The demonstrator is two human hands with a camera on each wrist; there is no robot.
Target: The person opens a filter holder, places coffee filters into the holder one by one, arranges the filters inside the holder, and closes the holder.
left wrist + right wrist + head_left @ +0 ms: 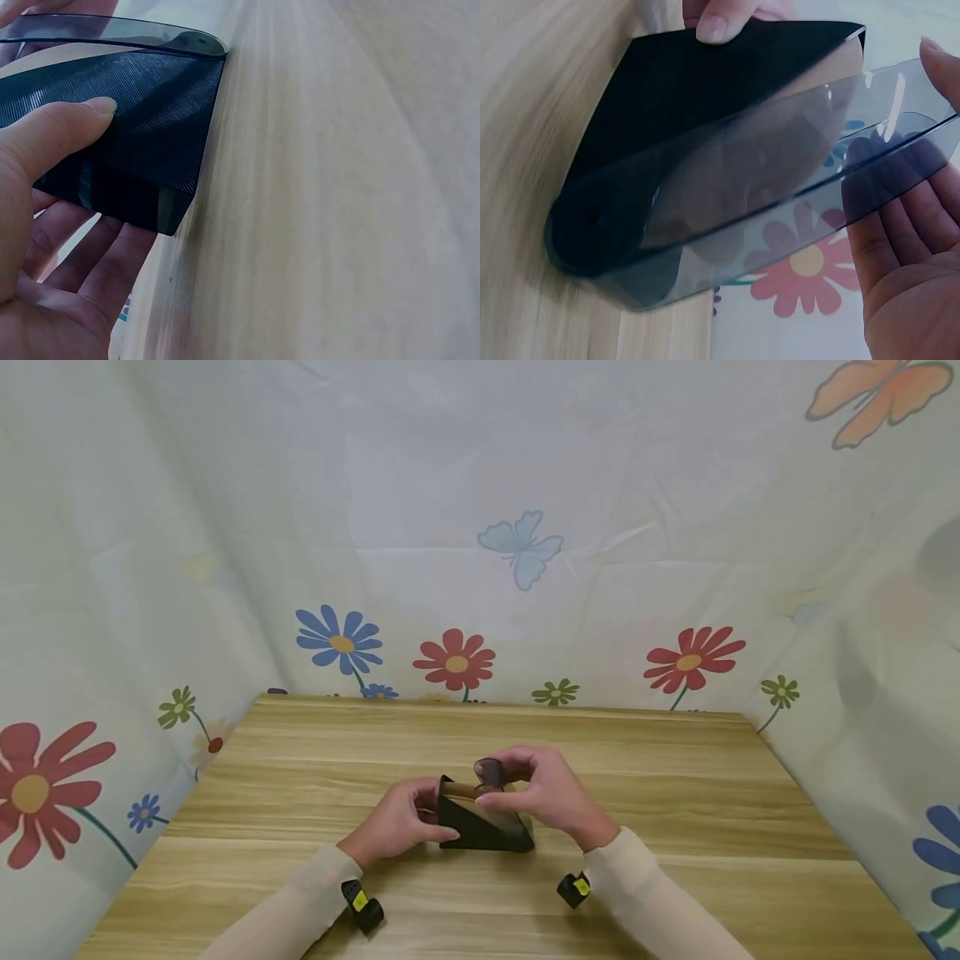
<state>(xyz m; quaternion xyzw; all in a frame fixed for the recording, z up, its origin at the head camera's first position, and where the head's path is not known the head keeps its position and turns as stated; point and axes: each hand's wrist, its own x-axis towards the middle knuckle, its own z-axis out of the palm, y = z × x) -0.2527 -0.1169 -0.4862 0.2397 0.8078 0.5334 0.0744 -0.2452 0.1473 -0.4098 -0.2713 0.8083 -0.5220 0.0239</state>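
Observation:
A black wedge-shaped box (480, 828) with a smoky see-through lid (490, 772) is at the middle of the wooden table. My left hand (397, 823) grips the box's taller end, its thumb flat on the ribbed black side (150, 94) and the other fingers round the back wall. With thumb and fingertips, my right hand (547, 792) holds the free end of the lid. Swung up at an angle, the lid (772, 180) pivots at a rounded corner low on the box. Through it a pale brownish surface shows at the box's opening.
The wood-grain table (675, 827) extends to both sides and behind the box. A white cloth backdrop (420, 485) with printed flowers and butterflies hangs round its back and sides. Small black wrist cameras (362, 906) with yellow marks sit at both sleeves.

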